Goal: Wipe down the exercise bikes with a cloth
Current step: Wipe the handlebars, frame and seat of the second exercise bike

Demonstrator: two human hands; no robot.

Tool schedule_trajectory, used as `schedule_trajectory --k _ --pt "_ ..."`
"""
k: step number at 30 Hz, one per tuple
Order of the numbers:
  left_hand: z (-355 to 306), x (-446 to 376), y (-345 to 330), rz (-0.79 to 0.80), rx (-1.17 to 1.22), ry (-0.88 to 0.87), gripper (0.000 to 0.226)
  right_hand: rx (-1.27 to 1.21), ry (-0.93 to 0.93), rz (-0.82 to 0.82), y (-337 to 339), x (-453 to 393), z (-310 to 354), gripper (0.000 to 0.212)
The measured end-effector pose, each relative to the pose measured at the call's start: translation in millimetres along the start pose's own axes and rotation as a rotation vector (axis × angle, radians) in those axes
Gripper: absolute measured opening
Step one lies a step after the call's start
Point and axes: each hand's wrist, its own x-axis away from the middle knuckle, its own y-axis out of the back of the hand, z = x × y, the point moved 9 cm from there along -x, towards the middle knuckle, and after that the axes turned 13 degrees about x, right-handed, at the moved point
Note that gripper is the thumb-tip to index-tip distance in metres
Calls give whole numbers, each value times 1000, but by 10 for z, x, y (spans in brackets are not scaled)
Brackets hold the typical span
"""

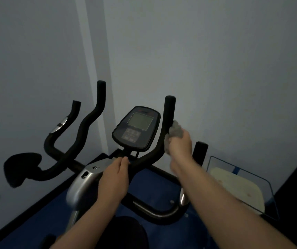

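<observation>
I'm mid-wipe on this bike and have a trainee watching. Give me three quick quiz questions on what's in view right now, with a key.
1. Which hand holds the grey cloth?
2. True or false: the cloth is against the console screen.
3. Where does the left hand rest? A) on the centre of the handlebar, below the console B) on the saddle C) on the far left grip

Key:
1. The right hand.
2. False: it is against the right upright grip.
3. A
</observation>
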Motion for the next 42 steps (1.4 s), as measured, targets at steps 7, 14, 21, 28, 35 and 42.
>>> schedule_trajectory --k 7,14,21,28,35,42 --pt "-28 11 30 -9 -4 -25 39 252 109 3 -50 355 133 47" --pt "54 160 458 -345 450 31 23 543 661 70 -78 997 288 52" --pt "140 468 440 -33 268 85 21 981 915 439 -524 1311 98 51" --pt "-113 597 571 -156 -159 -52 22 917 943 804 -427 1268 223 55" --pt "-433 731 630 -291 -341 -255 17 1047 955 871 -353 1624 -227 48" --pt "-343 1272 372 -361 -492 -232 18 1278 1110 1261 89 1677 -310 45"
